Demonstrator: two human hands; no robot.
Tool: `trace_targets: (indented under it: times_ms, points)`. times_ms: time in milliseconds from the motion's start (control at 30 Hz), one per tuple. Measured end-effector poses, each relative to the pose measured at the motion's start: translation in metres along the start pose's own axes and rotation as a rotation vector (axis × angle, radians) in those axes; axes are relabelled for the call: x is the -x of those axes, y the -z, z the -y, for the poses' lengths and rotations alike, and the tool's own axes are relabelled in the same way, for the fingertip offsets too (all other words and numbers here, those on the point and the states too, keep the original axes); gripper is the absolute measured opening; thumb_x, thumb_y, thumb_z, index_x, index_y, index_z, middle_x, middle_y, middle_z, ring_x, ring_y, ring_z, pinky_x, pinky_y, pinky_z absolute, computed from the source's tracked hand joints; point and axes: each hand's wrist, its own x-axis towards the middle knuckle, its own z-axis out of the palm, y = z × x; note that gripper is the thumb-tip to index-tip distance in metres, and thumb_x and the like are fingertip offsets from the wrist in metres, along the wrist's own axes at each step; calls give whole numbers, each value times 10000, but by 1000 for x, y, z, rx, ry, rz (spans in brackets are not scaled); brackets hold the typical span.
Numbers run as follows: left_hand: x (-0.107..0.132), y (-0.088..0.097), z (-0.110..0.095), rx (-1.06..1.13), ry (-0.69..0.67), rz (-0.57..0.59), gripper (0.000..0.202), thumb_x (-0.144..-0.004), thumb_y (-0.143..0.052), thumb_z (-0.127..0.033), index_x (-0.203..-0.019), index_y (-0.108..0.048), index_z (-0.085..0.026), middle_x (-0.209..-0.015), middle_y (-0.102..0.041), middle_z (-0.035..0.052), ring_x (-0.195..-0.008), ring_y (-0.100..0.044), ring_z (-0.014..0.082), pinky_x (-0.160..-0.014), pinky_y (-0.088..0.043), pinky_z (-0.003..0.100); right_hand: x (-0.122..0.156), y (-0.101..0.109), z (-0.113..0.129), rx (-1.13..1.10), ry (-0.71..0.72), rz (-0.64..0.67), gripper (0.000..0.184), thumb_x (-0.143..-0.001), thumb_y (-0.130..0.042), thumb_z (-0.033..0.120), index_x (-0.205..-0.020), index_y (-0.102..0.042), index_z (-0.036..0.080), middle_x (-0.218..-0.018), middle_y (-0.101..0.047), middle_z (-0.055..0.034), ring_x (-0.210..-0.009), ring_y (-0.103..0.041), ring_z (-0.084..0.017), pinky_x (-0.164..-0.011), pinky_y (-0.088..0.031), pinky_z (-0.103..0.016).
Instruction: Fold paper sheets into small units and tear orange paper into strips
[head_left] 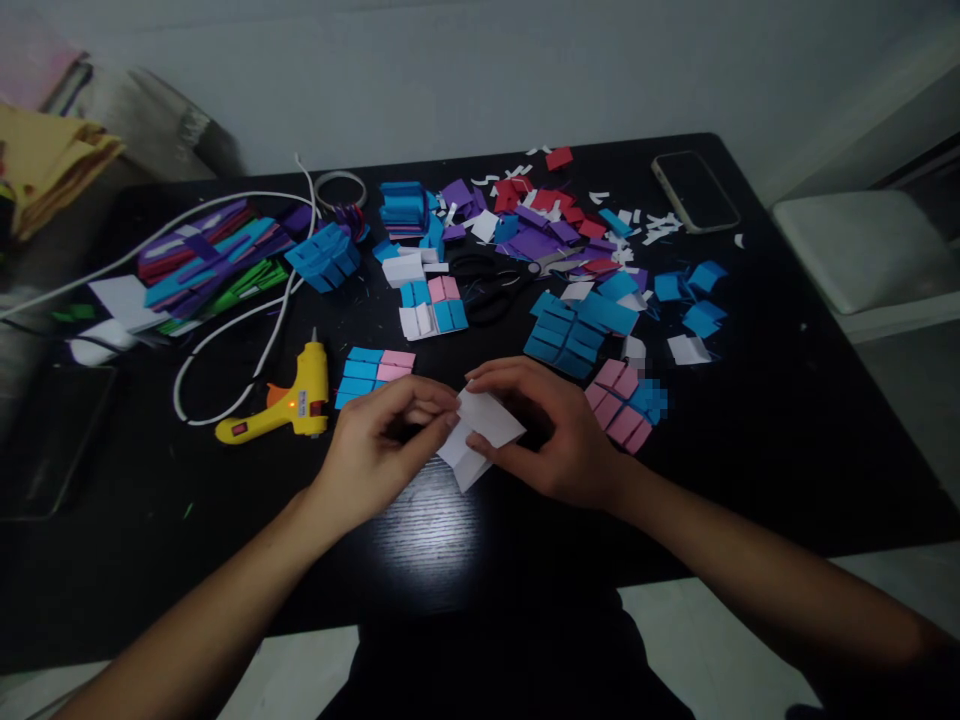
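Between my two hands, above the near middle of the table, is a folded piece of white paper (487, 420). My left hand (390, 435) pinches its left edge between thumb and fingertips. On the other side, my right hand (551, 425) grips the paper with its thumb in front and fingers along the top. Just beyond my left hand lies a blue and pink folded-paper panel (367, 372). A pink panel with blue parts (619, 400) rests beside my right hand, and a blue panel (566, 335) lies behind it.
A yellow glue gun (300, 395) with an orange light lies left, near a looped white cable (180, 385). Black-handled scissors (495, 275) sit among purple, red and white paper scraps (540, 225). A phone (694, 190) lies far right; bundled coloured paper strips (217, 260) are at left.
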Motion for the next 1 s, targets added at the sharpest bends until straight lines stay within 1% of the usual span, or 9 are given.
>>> trace_targets:
  times_ms: [67,133,233,333,467,533,600,733,1000]
  points:
    - [0,1,0,14,9,-8,56,-934,-734,-207,-988,-723,-201,-905,-758,17,-733,-716,120,-688,-617,224,-1,2,0,-140,-73,38,355,-877,-802,254,-1218,-707,231,-1293,-678,-121,-1114,-720,-242,-867,-637,-359]
    - [-1,2,0,23,10,-5,58,-937,-728,-207,-994,-719,-202,-893,-746,14,-726,-706,120,-677,-609,226,-2,5,-1,-271,-135,69,320,-915,-763,275,-1230,-722,237,-1329,-679,-112,-1165,-709,-242,-911,-631,-364]
    - [-2,3,-2,11,-12,-4,57,-944,-717,-213,-999,-719,-199,-970,-736,35,-744,-704,124,-685,-608,241,-5,10,-3,-371,-227,106,293,-980,-675,299,-1264,-736,258,-1341,-720,-80,-1200,-701,-239,-961,-617,-381]
    - [-2,4,-4,-72,-93,5,61,-951,-709,-216,-1006,-730,-200,-1072,-723,69,-848,-715,151,-709,-610,255,-6,12,-2,-398,-265,123,308,-998,-635,288,-1285,-747,282,-1366,-731,-56,-1257,-684,-245,-1038,-585,-418]
    - [-2,6,-3,-236,-249,-9,89,-944,-714,-169,-1010,-744,-221,-1123,-722,76,-1027,-702,198,-778,-603,290,-7,12,1,-406,-251,140,321,-997,-610,244,-1270,-768,305,-1422,-706,-32,-1381,-614,-250,-1185,-482,-465]
    - [-2,6,-3,-278,-281,-26,117,-941,-718,-144,-1021,-745,-225,-1137,-717,73,-1030,-699,196,-784,-592,294,-6,11,3,-410,-293,139,344,-1007,-584,216,-1289,-760,303,-1417,-713,-26,-1364,-630,-246,-1177,-489,-463]
    - [-1,7,-4,-303,-288,-37,134,-940,-716,-127,-1026,-745,-225,-1137,-714,71,-1033,-701,195,-798,-585,297,-6,11,4,-413,-342,123,354,-1012,-575,197,-1303,-751,293,-1377,-738,-25,-1301,-673,-238,-1124,-534,-446]
    - [-1,6,-6,-325,-303,-47,179,-945,-688,-104,-1040,-753,-241,-1130,-704,61,-1054,-701,202,-874,-582,334,-7,9,2,-424,-372,96,323,-1004,-619,201,-1280,-762,292,-1312,-772,-17,-1210,-724,-217,-1057,-576,-403]
    - [0,3,-3,-318,-274,-68,195,-935,-691,-136,-1063,-772,-258,-1121,-675,63,-1076,-681,223,-890,-585,364,-6,7,6,-478,-386,140,327,-1021,-621,213,-1299,-755,320,-1354,-754,-23,-1306,-685,-231,-1154,-524,-453]
